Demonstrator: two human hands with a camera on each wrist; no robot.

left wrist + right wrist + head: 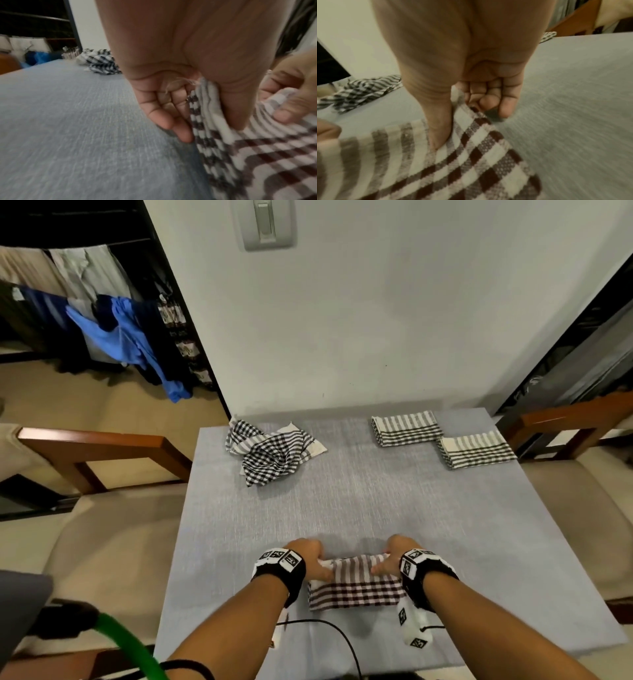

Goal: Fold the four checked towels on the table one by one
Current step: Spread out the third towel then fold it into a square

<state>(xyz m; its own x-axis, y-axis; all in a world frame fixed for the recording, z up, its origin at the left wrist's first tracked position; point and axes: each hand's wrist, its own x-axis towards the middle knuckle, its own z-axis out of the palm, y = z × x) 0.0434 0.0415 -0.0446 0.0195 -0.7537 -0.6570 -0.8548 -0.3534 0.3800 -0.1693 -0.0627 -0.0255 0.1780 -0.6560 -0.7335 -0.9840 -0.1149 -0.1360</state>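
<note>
- Left hand (310,556) and right hand (394,553) each pinch a far corner of the near towel (356,587), thumbs on top, keeping edges aligned.
- Folded towels (442,438) wait far right; crumpled towel (272,450) far left.

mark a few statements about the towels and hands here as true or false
1. Both hands grip the brown checked towel at the near edge of the table. True: the left hand and right hand each pinch a far corner of it.
2. Two folded towels lie at the far right. True: one folded towel sits beside a second folded towel.
3. The crumpled towel is already folded. False: it lies in a loose heap at the far left.
4. The brown checked towel is spread out fully flat in one layer. False: it is folded into a narrow band.
5. The right hand is empty. False: its thumb and fingers pinch the towel.
</note>
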